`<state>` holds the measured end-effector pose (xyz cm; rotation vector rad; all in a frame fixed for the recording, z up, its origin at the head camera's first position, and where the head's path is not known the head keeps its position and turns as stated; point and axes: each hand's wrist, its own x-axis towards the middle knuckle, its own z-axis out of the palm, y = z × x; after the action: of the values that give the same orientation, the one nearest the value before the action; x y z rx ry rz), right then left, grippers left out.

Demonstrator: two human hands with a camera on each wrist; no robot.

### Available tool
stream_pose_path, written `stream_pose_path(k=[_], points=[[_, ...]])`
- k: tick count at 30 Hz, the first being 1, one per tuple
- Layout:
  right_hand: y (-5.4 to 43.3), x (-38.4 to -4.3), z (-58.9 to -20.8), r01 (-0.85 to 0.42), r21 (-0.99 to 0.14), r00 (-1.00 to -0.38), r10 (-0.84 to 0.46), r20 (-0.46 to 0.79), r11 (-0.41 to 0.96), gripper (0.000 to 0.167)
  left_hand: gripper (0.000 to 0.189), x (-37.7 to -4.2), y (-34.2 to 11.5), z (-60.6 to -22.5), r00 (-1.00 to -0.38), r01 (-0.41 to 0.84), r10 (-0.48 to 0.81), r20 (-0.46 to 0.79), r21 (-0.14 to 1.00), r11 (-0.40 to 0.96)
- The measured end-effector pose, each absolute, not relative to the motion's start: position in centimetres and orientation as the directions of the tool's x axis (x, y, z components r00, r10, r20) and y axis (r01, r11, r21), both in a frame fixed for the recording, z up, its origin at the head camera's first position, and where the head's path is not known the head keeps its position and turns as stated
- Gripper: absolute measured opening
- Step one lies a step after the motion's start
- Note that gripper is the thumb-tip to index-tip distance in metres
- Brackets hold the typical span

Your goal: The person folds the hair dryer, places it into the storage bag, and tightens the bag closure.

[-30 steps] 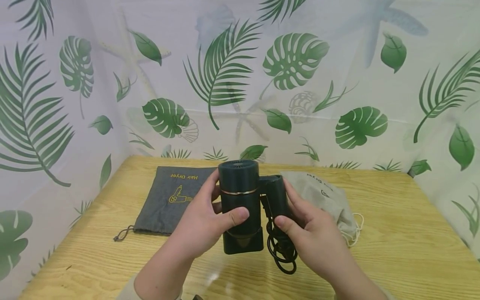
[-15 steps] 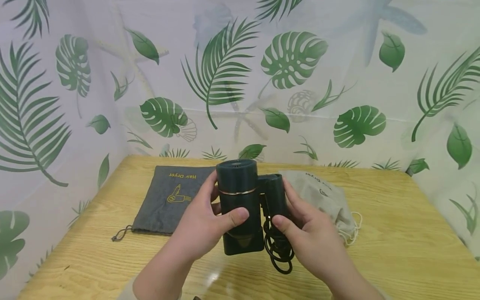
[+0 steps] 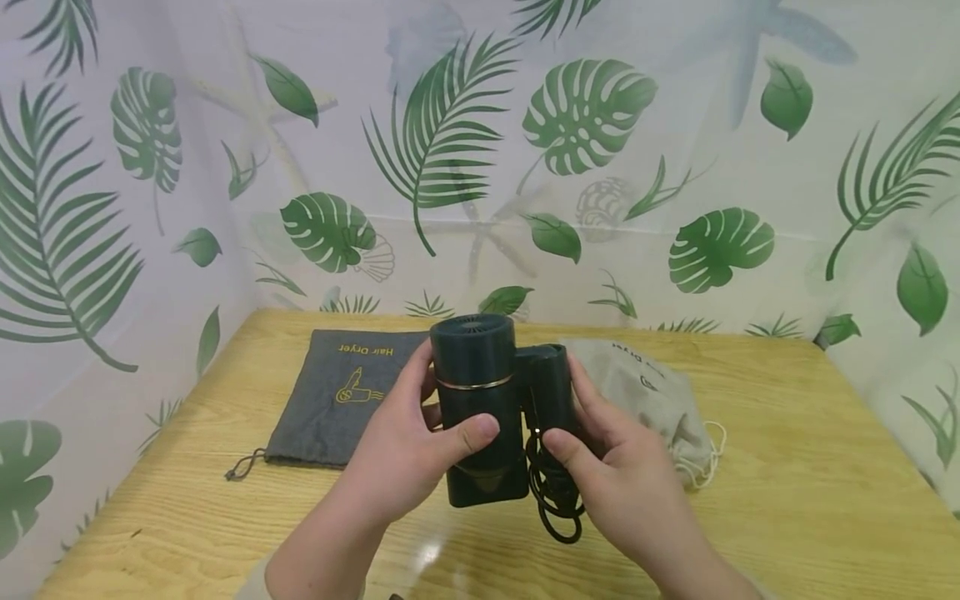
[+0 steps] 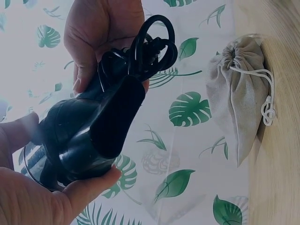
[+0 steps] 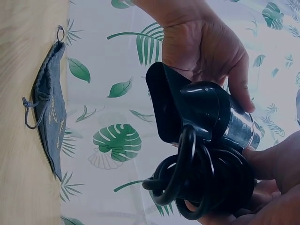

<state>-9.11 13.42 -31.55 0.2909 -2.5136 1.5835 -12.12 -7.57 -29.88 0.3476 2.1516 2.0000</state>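
A dark hair dryer (image 3: pixel 480 354) with a thin gold-coloured ring is held above the table, its round vented end up. My left hand (image 3: pixel 408 450) grips the barrel, thumb across the front. Folded alongside the barrel is the handle (image 3: pixel 553 387), which my right hand (image 3: pixel 633 475) holds with its thumb in front. A black cord (image 5: pixel 185 164) hangs in coils below the handle. In the left wrist view a flattened nozzle (image 4: pixel 119 117) shows at the barrel's lower end. Some fingers of both hands are hidden behind the dryer.
On the wooden table (image 3: pixel 795 467), a grey drawstring bag (image 3: pixel 322 408) marked "Hair Dryer" lies flat at the left. A beige drawstring bag (image 3: pixel 660 387) lies behind the right hand. Leaf-patterned cloth (image 3: pixel 480 167) surrounds the back and sides.
The folded handle and coiled cord have shifted slightly left, narrowing the gap to the barrel. Both hands keep their hold; the bags stay put.
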Motion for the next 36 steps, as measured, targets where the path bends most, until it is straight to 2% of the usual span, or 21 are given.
stream_pose_path(k=[9,14,23,30,36], points=[[14.0,-9.2,-31.2,-0.313,-0.860,-0.949,-0.169,0.267,0.402,0.066,0.067,-12.0,-8.4,-29.7,-0.930,0.097,0.366,0.044,0.987,0.126],[14.1,-9.3,-31.1,-0.347,-0.850,-0.936,-0.202,0.288,0.397,0.066,0.067,-11.9,-8.7,-29.6,-0.935,0.119,0.351,0.056,0.980,0.160],[13.6,-9.4,-31.3,-0.307,-0.871,-0.951,-0.165,0.262,0.384,0.067,0.066,-11.5,-8.3,-29.5,-0.943,0.118,0.325,0.073,0.986,0.121],[13.5,-9.4,-31.3,-0.302,-0.867,-0.953,-0.155,0.261,0.396,0.067,0.070,-11.3,-8.2,-29.3,-0.954,0.139,0.290,0.075,0.969,0.206],[13.8,-9.2,-31.3,-0.317,-0.846,-0.948,-0.162,0.273,0.429,0.067,0.074,-11.3,-8.4,-29.3,-0.949,0.119,0.312,0.051,0.972,0.204]])
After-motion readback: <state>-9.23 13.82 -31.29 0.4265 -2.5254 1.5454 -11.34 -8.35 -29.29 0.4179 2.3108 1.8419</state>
